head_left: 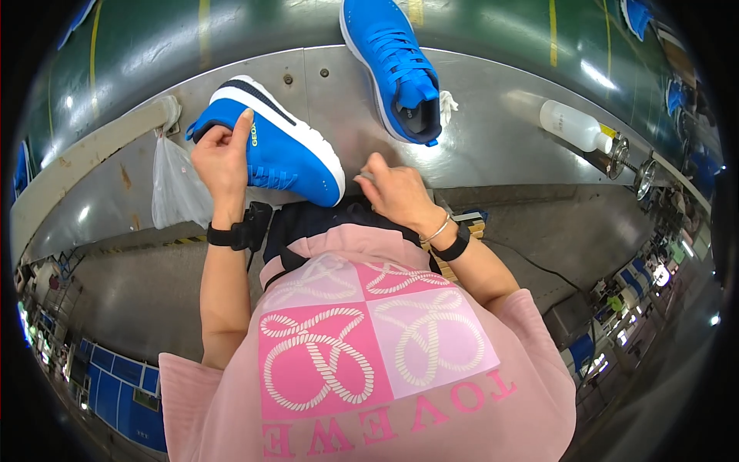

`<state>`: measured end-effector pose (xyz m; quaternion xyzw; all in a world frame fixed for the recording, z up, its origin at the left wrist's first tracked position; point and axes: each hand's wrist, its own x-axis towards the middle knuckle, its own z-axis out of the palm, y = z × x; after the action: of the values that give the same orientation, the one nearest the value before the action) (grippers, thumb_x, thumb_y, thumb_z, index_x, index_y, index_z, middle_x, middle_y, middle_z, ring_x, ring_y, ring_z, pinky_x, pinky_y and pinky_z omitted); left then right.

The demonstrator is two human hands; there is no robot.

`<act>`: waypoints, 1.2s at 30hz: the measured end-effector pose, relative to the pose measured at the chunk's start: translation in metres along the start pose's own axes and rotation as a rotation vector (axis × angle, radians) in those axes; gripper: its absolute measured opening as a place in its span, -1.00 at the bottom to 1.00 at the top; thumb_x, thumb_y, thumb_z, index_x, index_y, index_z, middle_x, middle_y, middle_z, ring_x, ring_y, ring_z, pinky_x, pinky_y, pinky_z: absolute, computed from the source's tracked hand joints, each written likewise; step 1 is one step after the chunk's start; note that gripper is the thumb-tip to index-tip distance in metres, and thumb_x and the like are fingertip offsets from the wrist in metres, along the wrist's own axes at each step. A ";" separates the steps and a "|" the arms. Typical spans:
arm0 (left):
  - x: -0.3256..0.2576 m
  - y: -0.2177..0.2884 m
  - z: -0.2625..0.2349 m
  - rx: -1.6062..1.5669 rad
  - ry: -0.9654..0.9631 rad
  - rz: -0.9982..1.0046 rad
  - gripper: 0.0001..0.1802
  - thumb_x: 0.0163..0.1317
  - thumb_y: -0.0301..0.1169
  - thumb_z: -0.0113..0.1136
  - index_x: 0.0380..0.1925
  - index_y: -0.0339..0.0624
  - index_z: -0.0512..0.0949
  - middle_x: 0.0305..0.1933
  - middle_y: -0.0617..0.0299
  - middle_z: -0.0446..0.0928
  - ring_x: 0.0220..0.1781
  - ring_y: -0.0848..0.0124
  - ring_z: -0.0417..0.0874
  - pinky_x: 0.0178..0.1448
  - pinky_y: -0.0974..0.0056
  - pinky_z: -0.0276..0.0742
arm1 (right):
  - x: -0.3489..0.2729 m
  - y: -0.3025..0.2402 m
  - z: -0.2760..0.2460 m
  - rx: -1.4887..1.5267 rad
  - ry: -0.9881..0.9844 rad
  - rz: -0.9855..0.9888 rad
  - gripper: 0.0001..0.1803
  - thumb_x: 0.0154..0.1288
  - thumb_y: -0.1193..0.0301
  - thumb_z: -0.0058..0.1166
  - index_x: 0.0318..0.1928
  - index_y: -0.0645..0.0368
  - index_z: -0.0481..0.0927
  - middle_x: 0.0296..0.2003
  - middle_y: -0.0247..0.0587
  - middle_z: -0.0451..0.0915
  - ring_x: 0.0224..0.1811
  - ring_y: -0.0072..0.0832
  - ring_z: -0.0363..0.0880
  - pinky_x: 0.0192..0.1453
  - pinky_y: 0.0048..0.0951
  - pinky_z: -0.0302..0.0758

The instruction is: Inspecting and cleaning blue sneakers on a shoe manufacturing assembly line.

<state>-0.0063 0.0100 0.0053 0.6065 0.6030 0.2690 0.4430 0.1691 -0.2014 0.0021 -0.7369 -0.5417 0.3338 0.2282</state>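
Observation:
A blue sneaker (289,154) with a white sole lies tilted on its side near the table's front edge, its toe towards my right hand. My left hand (221,165) grips it by the collar, fingers inside the opening and thumb along the side. To the right of its toe is my right hand (400,192), fingers curled together; whether something small is pinched in them I cannot make out. A second blue sneaker (394,58) lies farther off, sole down, with its heel towards me and its toe over the green belt.
The metal table (339,100) borders a green conveyor belt (500,27) at the far side. A crumpled white cloth (446,109) lies beside the second sneaker. On the right a white bottle (570,125) lies on its side. A clear plastic bag (177,185) hangs from a beige bar (92,158) at left.

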 end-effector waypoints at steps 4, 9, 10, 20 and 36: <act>-0.003 0.003 -0.001 0.001 0.012 -0.043 -0.53 0.09 -0.26 0.50 -0.78 -0.28 0.47 -0.73 0.46 0.32 -0.62 0.66 0.22 -0.51 0.45 0.09 | -0.025 0.021 -0.016 0.017 0.154 0.152 -0.74 0.32 0.29 0.19 -0.18 0.16 0.45 -0.53 -0.02 0.62 -0.50 -0.02 0.63 -0.44 -0.13 0.50; -0.003 -0.001 -0.001 0.021 0.008 -0.040 -0.51 0.08 -0.23 0.50 -0.79 -0.27 0.46 -0.74 0.45 0.31 -0.63 0.65 0.21 -0.51 0.42 0.10 | -0.058 0.049 -0.032 0.027 0.318 0.201 -0.76 0.35 0.28 0.18 -0.12 0.13 0.52 -0.46 -0.01 0.64 -0.50 -0.10 0.65 -0.41 -0.23 0.53; -0.003 -0.001 0.000 0.010 0.001 -0.054 -0.50 0.08 -0.21 0.50 -0.79 -0.27 0.46 -0.74 0.45 0.30 -0.63 0.64 0.21 -0.51 0.41 0.10 | -0.063 0.056 -0.036 0.051 0.351 0.294 -0.76 0.37 0.26 0.15 -0.09 0.12 0.52 -0.48 -0.04 0.63 -0.53 -0.14 0.63 -0.43 -0.25 0.52; 0.003 0.005 -0.002 0.031 -0.008 -0.052 -0.46 0.09 -0.15 0.47 -0.79 -0.28 0.44 -0.76 0.38 0.30 -0.65 0.57 0.22 -0.51 0.34 0.15 | -0.057 0.099 -0.088 0.047 0.482 0.465 -0.68 0.45 0.30 0.02 0.14 0.07 0.46 -0.60 -0.15 0.46 -0.59 -0.30 0.44 -0.41 -0.30 0.42; 0.040 0.110 -0.019 0.413 -0.148 0.439 -0.61 -0.03 -0.17 0.51 -0.69 -0.26 0.60 -0.64 0.15 0.52 -0.42 0.23 0.51 -0.14 0.19 0.38 | 0.008 0.002 -0.105 0.045 0.348 -0.029 -0.34 -0.14 0.37 0.53 0.06 0.04 0.54 0.15 0.07 0.39 0.20 -0.02 0.42 0.13 -0.18 0.49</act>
<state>0.0370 0.0661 0.1007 0.8174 0.4655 0.1851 0.2844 0.2496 -0.1918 0.0693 -0.7705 -0.4968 0.2098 0.3397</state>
